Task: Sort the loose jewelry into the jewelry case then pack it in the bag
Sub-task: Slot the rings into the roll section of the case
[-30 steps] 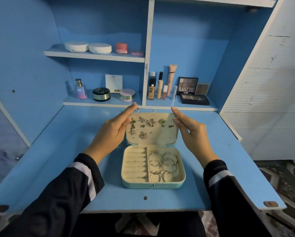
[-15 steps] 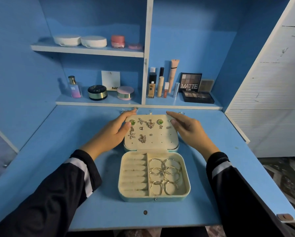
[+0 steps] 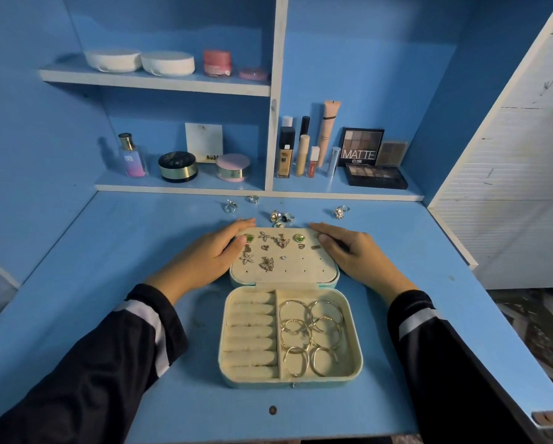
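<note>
A mint jewelry case (image 3: 290,382) with a cream lining lies wide open on the blue desk (image 3: 108,267). Its lid (image 3: 301,267) lies flat behind the base, with several stud earrings (image 3: 273,248) pinned in it. The base has bare ring rolls (image 3: 251,331) on the left and several gold hoops (image 3: 312,331) on the right. My left hand (image 3: 204,254) rests flat on the lid's far left corner. My right hand (image 3: 352,251) rests on its far right corner. Several loose rings (image 3: 281,216) lie on the desk just beyond the lid. No bag is in view.
Two shelves rise behind the desk. The lower one holds a perfume bottle (image 3: 131,157), jars, makeup tubes (image 3: 304,152) and eyeshadow palettes (image 3: 365,149). White pads (image 3: 140,60) sit on the upper shelf. A white louvred panel (image 3: 509,187) stands to the right. The desk's front edge is near me.
The lid stood tilted up between my hands; it has swung back and now lies flat. Both hands followed it down. The loose rings behind it have come into sight.
</note>
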The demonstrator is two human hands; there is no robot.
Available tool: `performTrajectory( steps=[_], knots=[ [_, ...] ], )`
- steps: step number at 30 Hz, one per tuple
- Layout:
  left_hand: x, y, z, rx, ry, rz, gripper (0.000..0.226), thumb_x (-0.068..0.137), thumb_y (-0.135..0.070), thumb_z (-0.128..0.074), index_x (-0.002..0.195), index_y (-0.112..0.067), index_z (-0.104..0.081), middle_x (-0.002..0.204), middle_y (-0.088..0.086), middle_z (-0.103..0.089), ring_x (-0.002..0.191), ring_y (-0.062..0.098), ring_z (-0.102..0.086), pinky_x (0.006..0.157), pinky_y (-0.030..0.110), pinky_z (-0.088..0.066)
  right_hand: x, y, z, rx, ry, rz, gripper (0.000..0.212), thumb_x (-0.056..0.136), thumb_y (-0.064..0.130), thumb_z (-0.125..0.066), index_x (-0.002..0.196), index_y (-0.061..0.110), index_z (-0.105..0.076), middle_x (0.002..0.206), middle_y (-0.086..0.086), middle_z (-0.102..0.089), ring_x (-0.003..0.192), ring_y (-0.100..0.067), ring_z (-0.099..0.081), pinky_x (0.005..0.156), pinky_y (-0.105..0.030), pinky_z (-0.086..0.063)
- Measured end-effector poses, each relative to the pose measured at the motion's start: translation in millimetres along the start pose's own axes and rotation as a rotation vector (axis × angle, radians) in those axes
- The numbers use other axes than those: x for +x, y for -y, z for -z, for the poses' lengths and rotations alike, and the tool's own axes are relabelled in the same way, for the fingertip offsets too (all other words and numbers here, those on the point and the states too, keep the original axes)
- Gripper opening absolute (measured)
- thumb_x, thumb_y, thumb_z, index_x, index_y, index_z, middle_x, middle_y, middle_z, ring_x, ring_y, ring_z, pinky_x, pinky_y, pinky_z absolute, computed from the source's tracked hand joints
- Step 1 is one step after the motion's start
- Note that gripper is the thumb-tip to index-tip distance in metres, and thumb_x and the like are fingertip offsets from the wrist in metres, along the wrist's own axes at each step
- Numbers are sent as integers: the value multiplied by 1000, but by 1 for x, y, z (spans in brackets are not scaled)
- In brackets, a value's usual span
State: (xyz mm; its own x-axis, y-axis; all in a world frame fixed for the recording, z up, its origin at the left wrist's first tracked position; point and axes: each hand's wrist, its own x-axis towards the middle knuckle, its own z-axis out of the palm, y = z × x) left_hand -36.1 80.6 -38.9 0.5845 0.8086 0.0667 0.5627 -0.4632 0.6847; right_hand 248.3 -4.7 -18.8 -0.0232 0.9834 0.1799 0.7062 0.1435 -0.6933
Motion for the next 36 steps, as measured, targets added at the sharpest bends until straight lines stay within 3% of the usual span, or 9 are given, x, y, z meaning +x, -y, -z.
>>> performTrajectory(
  steps=[2,6,12,16,19,23,26,30,36],
  knots=[
    [0,0,0,-3,-5,10,39,103,-45,-34,143,-48,-36,152,-8,-43,138,9,-41,112,41,-37,-1,0,0,-1,4,-4,33,100,26,-51,133,24,-59,133,6,-59,116,-4,-56,92,-3,-39],
    [-2,0,-1,2,-21,21,41,104,-41,-36,145,-47,-37,155,-7,-39,140,8,-38,116,37,-34,-2,0,-1,35,13,-3,34,100,25,-52,133,23,-58,136,6,-57,130,0,-45,109,-16,-34],
    [-2,-4,-1,1,-33,14,39,104,-37,-38,142,-44,-44,150,-7,-46,136,7,-42,113,35,-36,-2,-2,-4,40,-3,9,33,100,25,-52,132,21,-60,133,5,-60,129,1,-46,108,-20,-37],
    [1,-11,0,5,-50,8,38,104,-27,-41,141,-32,-49,139,-12,-54,121,6,-52,100,26,-41,-3,-3,-4,26,-22,3,32,100,26,-52,131,21,-61,128,2,-64,120,-6,-56,102,-24,-44],
    [8,-18,0,15,-84,-35,35,104,-23,-44,137,-27,-54,130,-13,-57,111,4,-54,96,23,-41,-2,-7,-3,1,-82,-14,32,98,32,-55,127,24,-64,107,-15,-71,99,-32,-64,86,-39,-50],
    [26,-27,1,-17,-102,-114,32,104,-26,-44,133,-28,-57,129,-14,-57,115,2,-54,92,13,-38,5,-13,3,-57,-255,-7,28,95,26,-60,121,17,-68,119,-5,-69,105,-18,-63,90,-14,-46],
    [43,-29,1,11,-92,-156,33,104,-28,-44,132,-24,-58,131,-14,-57,122,3,-51,98,19,-38,14,-22,6,-96,-356,-10,26,93,18,-64,117,13,-70,116,-4,-68,93,-9,-58,84,-3,-40],
    [67,-32,0,16,-91,-205,32,103,-26,-46,130,-21,-62,132,-11,-60,123,5,-52,106,26,-39,29,-35,10,-133,-418,-39,28,92,18,-65,118,10,-69,110,-8,-69,89,-10,-58,84,-17,-47],
    [96,-34,4,48,-11,-200,26,101,-29,-50,121,-30,-66,120,-21,-61,112,-7,-53,99,16,-41,46,-40,11,-105,-415,-42,30,89,12,-69,118,8,-69,103,-9,-66,84,-12,-55,75,3,-35]
  ],
)
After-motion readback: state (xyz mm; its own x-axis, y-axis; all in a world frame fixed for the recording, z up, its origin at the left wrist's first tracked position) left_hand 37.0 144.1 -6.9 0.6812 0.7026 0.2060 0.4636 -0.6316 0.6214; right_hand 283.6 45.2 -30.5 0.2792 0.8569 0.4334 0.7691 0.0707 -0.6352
